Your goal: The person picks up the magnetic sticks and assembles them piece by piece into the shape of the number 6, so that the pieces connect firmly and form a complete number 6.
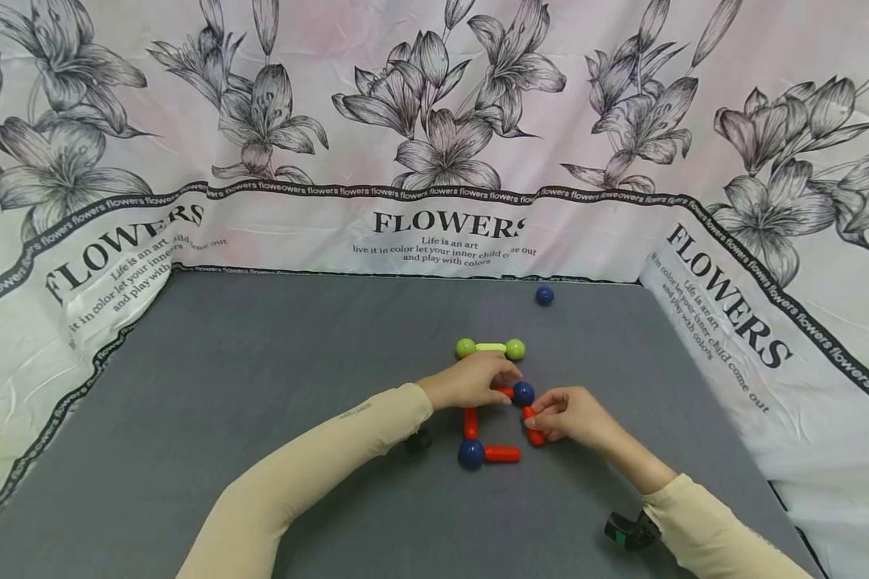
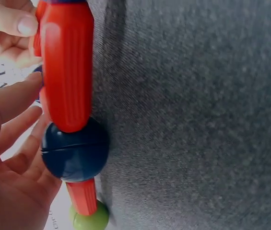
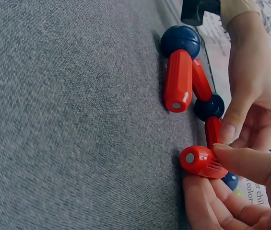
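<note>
My left hand [image 1: 478, 379] pinches a red magnetic rod [image 1: 505, 392] beside a navy ball [image 1: 524, 393]. Between thumb and fingertips of my right hand [image 1: 575, 414] is another red rod [image 1: 533, 426], its upper end against that ball. The right wrist view shows this rod's free metal-tipped end [image 3: 190, 157]. Below my left hand a red rod [image 1: 471, 424] runs to a lower navy ball [image 1: 471, 454], from which one more red rod [image 1: 503, 454] points right. A corner navy ball [image 2: 75, 149], hidden in the head view, links to a red rod [image 2: 82, 196] and green ball [image 2: 90, 218].
Beyond my left hand, a light green rod [image 1: 490, 347] joins two green balls. One loose navy ball [image 1: 545, 296] lies near the back edge of the grey table [image 1: 297, 346]. Black wrist devices [image 1: 632, 531] sit at both forearms. Flower-printed cloth [image 1: 442, 233] borders the back and sides.
</note>
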Demonstrator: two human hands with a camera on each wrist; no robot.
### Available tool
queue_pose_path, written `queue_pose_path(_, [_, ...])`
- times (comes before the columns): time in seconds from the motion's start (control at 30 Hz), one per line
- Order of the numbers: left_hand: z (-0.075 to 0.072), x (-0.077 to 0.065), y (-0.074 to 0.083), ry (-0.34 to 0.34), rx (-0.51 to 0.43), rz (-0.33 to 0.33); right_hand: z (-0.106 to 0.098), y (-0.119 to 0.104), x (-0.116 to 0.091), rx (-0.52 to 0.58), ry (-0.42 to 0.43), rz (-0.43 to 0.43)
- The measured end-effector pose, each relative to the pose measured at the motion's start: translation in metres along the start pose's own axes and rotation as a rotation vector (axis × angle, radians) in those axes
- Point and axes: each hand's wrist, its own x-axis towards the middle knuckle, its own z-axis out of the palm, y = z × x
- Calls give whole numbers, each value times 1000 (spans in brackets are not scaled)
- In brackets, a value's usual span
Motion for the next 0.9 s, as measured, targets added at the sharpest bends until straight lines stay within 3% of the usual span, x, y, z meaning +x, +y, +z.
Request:
queue_pose_path(0.17, [4,5,-5,-30,-1,15,4,-1,-1,29,4,38])
queue_pose_path(0.33, [5,6,-8,-18,-18,29,6,-3,0,33,47,74])
queue_pose_path(0.9, [5,3,-7,-14,-51,33,10,-6,-1,75,57,95])
